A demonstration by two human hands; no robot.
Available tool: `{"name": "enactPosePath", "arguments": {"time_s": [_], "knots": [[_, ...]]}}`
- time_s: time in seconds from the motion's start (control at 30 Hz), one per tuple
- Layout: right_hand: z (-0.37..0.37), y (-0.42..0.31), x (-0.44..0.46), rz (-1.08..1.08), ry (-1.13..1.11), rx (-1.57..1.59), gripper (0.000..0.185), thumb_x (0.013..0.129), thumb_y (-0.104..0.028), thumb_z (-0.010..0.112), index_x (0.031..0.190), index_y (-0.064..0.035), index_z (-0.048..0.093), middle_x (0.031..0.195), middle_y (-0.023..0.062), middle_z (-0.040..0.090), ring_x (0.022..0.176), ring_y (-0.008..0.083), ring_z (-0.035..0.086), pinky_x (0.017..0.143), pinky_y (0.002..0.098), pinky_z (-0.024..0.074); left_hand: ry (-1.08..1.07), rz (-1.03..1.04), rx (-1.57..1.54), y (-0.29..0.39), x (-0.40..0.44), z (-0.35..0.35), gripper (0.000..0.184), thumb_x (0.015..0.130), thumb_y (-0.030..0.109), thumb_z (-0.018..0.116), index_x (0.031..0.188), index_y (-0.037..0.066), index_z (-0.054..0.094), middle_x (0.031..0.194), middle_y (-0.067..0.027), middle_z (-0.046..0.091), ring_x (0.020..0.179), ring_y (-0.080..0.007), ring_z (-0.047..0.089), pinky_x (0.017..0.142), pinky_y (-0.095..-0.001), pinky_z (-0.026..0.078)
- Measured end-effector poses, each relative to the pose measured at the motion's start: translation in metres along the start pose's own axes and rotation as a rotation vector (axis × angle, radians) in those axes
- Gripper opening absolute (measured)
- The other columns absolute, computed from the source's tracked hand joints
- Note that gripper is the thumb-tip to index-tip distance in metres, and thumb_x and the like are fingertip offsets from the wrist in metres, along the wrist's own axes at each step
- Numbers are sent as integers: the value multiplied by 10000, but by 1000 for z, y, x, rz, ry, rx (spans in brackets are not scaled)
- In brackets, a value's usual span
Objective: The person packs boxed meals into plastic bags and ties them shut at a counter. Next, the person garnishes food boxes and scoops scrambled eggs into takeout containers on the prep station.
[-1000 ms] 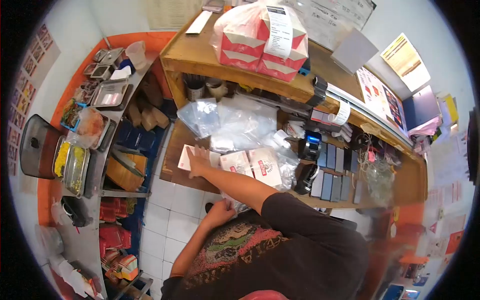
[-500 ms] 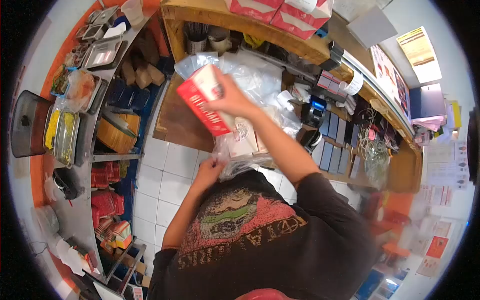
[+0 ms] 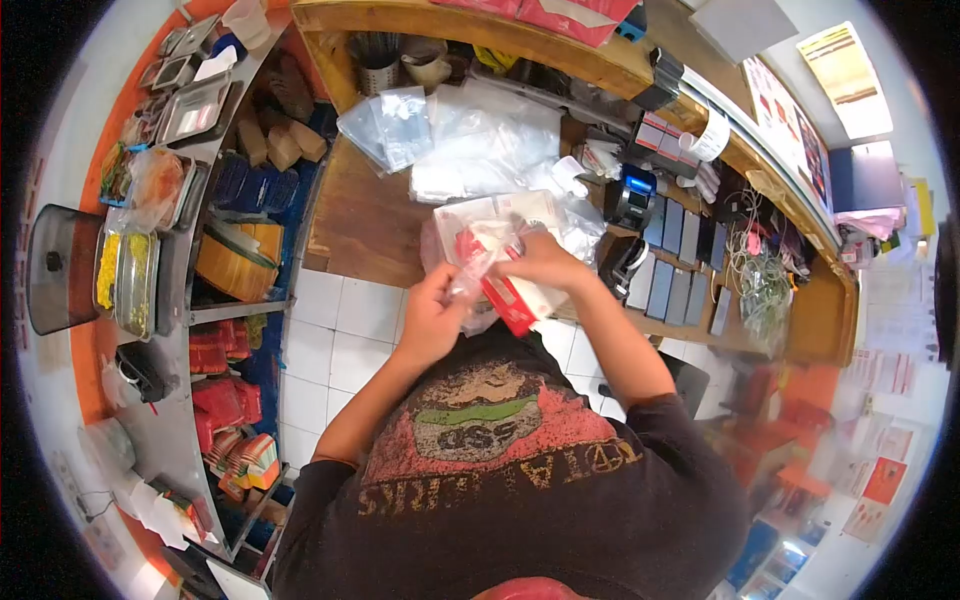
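A clear plastic bag is in front of my body at the counter's near edge. My left hand is closed, pinching the bag on its left side. My right hand grips the plastic from the other side, its fingers near those of my left hand. A red and white box stands below my right hand, partly hidden by the hands and plastic. Just behind is a pale carton, also partly covered by plastic.
Flat clear plastic bags lie on the wooden counter. To the right are a small black printer and several phones. A steel shelf with food trays stands at the left.
The red and white box has come down and toward me, from above the counter to the plastic bag. My right hand has let go of the box and now grips the plastic.
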State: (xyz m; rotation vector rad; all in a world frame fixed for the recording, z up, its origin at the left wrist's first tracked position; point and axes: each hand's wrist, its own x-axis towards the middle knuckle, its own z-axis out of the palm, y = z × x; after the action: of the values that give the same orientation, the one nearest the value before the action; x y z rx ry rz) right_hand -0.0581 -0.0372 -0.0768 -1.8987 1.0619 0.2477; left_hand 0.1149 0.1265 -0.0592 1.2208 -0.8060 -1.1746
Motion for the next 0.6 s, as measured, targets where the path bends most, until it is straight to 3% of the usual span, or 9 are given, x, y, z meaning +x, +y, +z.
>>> {"name": "enactPosePath", "arguments": {"time_s": [0.13,0.2,0.27,0.37,0.43,0.47,0.5,0.53,0.6], "knots": [[16,-20,24,290,450,-117,1201,604,-613,760,1519,-71,201,1417,339,317,1307,467,351,1044,509,342,-181,53,212,25,-7,14,146,865,72,667,943,-6,571,695,-31,586,598,-28,440,515,-232,364],[24,-17,29,375,553,-251,1270,599,-639,765,1535,-81,112,1428,327,287,1297,481,338,1018,567,317,-108,48,230,28,-3,11,139,861,73,672,890,-27,581,704,-40,557,616,-49,441,534,-241,362],[20,-19,12,355,534,-239,1265,592,-596,788,1541,-112,107,1408,324,310,1272,473,362,1024,553,294,179,393,484,32,8,2,157,853,73,681,807,-41,584,727,-51,524,656,-79,449,568,-248,367],[9,9,-10,248,485,-149,1045,621,-537,789,1480,-134,354,1423,262,348,1298,447,340,1021,563,290,178,325,367,41,12,-5,196,874,87,677,759,-46,588,766,-41,508,687,-100,453,608,-245,371],[0,56,-23,174,665,-300,636,689,-472,758,1209,-119,660,1305,193,537,1235,382,467,986,514,369,114,250,129,45,14,-3,217,904,104,660,757,-42,596,783,-11,516,693,-79,449,619,-223,363],[-13,77,-31,88,671,-113,349,741,-386,729,934,-96,759,1100,138,674,1072,322,606,918,425,451,105,248,131,44,15,-2,217,904,104,660,757,-42,596,783,-11,516,693,-79,449,619,-223,363],[-22,82,-41,189,636,37,251,763,-251,738,906,-45,741,875,144,693,877,235,677,785,326,494,93,236,74,43,17,-2,210,906,101,657,760,-38,601,779,-8,516,696,-71,452,618,-217,362],[-38,74,-56,298,552,139,320,716,-307,753,889,-38,737,976,164,694,965,337,649,857,388,495,78,223,18,42,19,-1,203,909,98,653,763,-35,606,775,-4,516,699,-64,456,616,-212,362],[-35,67,-70,220,947,-338,313,723,-299,752,836,-10,714,917,176,689,916,362,650,822,410,503,22,226,18,48,22,4,174,906,89,654,777,-22,612,779,0,524,703,-59,473,620,-208,374]]}}
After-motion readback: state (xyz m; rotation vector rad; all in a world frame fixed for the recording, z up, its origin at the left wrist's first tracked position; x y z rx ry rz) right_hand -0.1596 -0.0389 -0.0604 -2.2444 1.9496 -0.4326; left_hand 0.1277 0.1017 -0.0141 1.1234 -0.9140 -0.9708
